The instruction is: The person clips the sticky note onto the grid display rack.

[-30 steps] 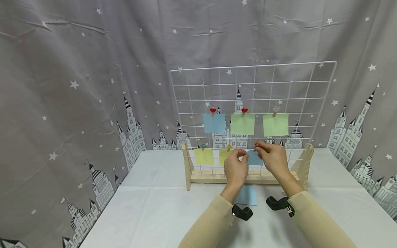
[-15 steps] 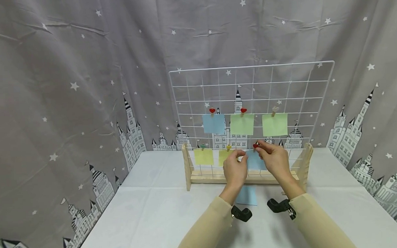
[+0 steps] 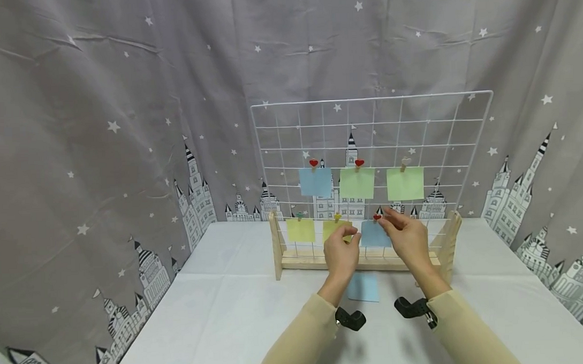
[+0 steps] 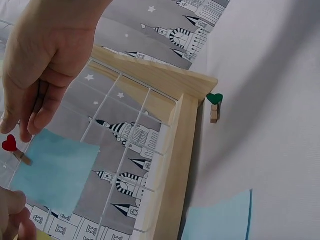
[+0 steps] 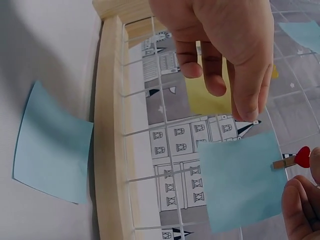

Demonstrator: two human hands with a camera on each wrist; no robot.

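Note:
A blue sticky note (image 3: 374,235) hangs on the lower part of the white wire grid (image 3: 371,99), under a small wooden clothespin with a red heart (image 5: 302,157). My right hand (image 3: 410,239) is beside that heart. Its thumb and fingertips lie close to the clothespin, and in the left wrist view a small gap shows between them. To the left of the note is my left hand (image 3: 340,256), apart from the paper, with loosely bent fingers and nothing in them. It partly covers a yellow note (image 5: 209,95) in the right wrist view.
Above hang a blue note (image 3: 315,181) and two green notes (image 3: 357,184), each clipped. Another yellow note (image 3: 300,230) is at lower left. A wooden base (image 3: 304,262) supports the grid. On the white table lie a blue note (image 3: 364,287) and a green-heart clothespin (image 4: 215,107).
My left hand has come off the blue note and moved slightly left and down. My right fingers have drawn a little away from the red-heart clothespin, which stays on the grid.

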